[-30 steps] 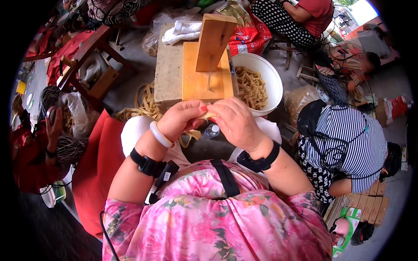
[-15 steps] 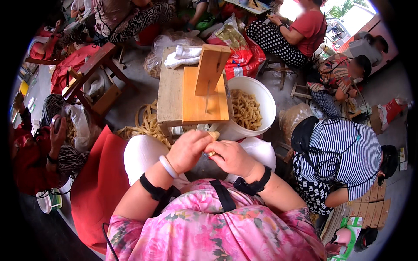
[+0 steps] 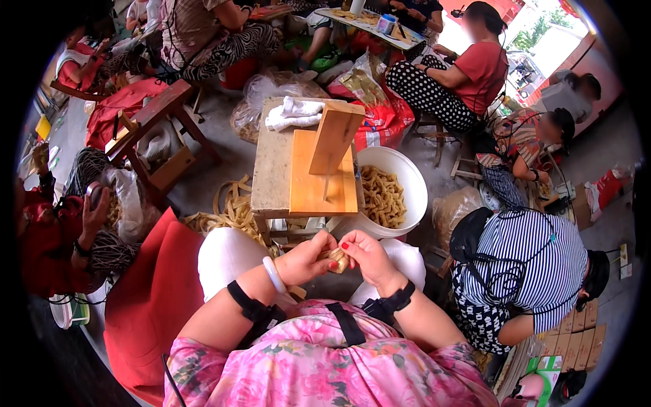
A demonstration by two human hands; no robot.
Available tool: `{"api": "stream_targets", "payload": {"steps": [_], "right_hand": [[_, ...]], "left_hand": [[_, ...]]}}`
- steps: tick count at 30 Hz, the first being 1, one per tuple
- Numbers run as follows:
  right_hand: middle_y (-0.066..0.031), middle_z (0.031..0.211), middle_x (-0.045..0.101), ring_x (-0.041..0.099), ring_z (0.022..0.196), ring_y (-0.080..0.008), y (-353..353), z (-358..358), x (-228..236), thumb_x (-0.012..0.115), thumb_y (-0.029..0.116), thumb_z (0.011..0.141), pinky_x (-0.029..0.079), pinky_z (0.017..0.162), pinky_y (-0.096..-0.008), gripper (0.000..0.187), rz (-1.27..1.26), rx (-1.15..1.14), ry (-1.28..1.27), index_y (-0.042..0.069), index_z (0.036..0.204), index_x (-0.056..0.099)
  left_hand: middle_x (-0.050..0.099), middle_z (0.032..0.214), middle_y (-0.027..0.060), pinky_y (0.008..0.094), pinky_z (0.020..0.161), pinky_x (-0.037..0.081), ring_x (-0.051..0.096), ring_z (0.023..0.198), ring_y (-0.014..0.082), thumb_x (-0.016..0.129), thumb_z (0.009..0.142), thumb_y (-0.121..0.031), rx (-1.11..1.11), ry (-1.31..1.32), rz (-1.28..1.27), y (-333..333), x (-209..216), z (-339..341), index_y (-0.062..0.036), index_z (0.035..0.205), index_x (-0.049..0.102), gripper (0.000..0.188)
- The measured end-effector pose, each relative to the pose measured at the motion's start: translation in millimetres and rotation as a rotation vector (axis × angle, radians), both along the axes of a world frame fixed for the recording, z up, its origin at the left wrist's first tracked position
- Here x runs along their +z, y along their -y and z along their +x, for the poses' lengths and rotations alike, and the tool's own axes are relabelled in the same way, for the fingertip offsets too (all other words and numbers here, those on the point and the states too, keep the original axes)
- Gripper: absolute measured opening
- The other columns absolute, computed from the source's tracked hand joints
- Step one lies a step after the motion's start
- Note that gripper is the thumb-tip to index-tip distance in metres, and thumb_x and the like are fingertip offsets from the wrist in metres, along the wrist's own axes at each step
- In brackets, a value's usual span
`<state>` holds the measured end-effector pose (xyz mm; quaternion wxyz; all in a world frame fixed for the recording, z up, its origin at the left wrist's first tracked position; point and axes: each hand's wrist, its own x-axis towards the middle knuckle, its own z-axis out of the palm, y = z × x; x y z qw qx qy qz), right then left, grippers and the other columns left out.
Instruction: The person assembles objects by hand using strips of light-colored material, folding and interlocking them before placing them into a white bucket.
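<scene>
A small folded piece of tan strip (image 3: pixel 337 260) is held between my two hands, above my lap and just short of the small table. My left hand (image 3: pixel 305 258) is closed around its left side, thumb and fingers pinching it. At its right side, the thumb and fingertips of my right hand (image 3: pixel 369 259) also pinch the piece. My fingers cover part of it. Beyond my hands a wooden board with an upright block (image 3: pixel 336 139) rests on the small table (image 3: pixel 271 180). At its right stands a white bucket (image 3: pixel 417 203) holding many knotted tan pieces (image 3: pixel 383 197).
Long tan strips (image 3: pixel 230 210) lie in a heap left of the table. A white cloth (image 3: pixel 295 114) sits on its far end. Red fabric (image 3: pixel 146 298) drapes at my left. A person in a striped top (image 3: pixel 536 264) bends close at my right; several others sit around.
My hands have turned so the thumbs show on top, and the folded tan piece now shows more between them. The whole view has tilted slightly, with the table lower in the picture.
</scene>
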<state>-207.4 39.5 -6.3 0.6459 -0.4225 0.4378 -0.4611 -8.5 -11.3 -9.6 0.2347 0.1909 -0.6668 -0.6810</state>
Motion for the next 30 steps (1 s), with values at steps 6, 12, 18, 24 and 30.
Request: {"api": "stream_targets", "payload": {"steps": [6,12,18,24,30], "right_hand": [[0.0015,0.084,0.059,0.051,0.070,-0.0052,1.9,-2.6,2.1,0.056,0.015,0.095,0.041,0.062,-0.0197,0.011,0.182,0.048,0.105,0.006,0.102,0.056],[-0.0109,0.097,0.057,0.056,0.078,-0.0241,-3.0,19.4,10.6,0.062,0.002,0.079,0.048,0.071,-0.0333,0.032,-0.500,-0.010,-0.787,0.002,0.107,0.049],[-0.0128,0.084,0.053,0.055,0.080,-0.0337,5.1,29.8,23.6,0.063,-0.003,0.069,0.047,0.070,-0.0416,0.024,-0.798,-0.234,-0.909,0.005,0.090,0.055],[-0.0106,0.088,0.057,0.058,0.079,-0.0316,2.6,19.5,27.7,0.061,-0.005,0.073,0.049,0.070,-0.0400,0.020,-0.896,-0.145,-1.026,0.006,0.089,0.058],[-0.0095,0.086,0.061,0.062,0.074,-0.0260,1.3,23.0,38.2,0.063,0.000,0.080,0.050,0.067,-0.0341,0.014,-0.763,0.004,-0.986,0.003,0.094,0.059]], "left_hand": [[0.063,0.084,0.0112,0.0385,0.064,0.052,0.063,0.074,0.0332,0.067,0.075,-0.003,0.253,0.066,-0.984,-5.1,0.8,-5.0,-0.0056,0.106,0.050,0.035],[0.065,0.086,0.0086,0.0325,0.070,0.051,0.064,0.077,0.0253,0.070,0.080,-0.008,0.440,0.194,-0.644,-6.6,-10.7,-7.8,-0.0037,0.103,0.058,0.026],[0.060,0.092,-0.0014,0.0187,0.069,0.041,0.053,0.079,0.0073,0.067,0.088,-0.019,0.124,-0.231,0.581,11.1,-16.8,4.6,-0.0058,0.103,0.060,0.020],[0.061,0.098,-0.0014,0.0209,0.076,0.043,0.054,0.085,0.0075,0.070,0.086,-0.022,0.006,-0.250,0.655,9.5,-26.0,8.9,-0.0055,0.109,0.060,0.030],[0.061,0.102,-0.0022,0.0218,0.080,0.043,0.055,0.093,0.0076,0.070,0.087,-0.016,0.124,-0.352,0.585,7.6,-25.1,10.9,-0.0044,0.116,0.060,0.033]]}}
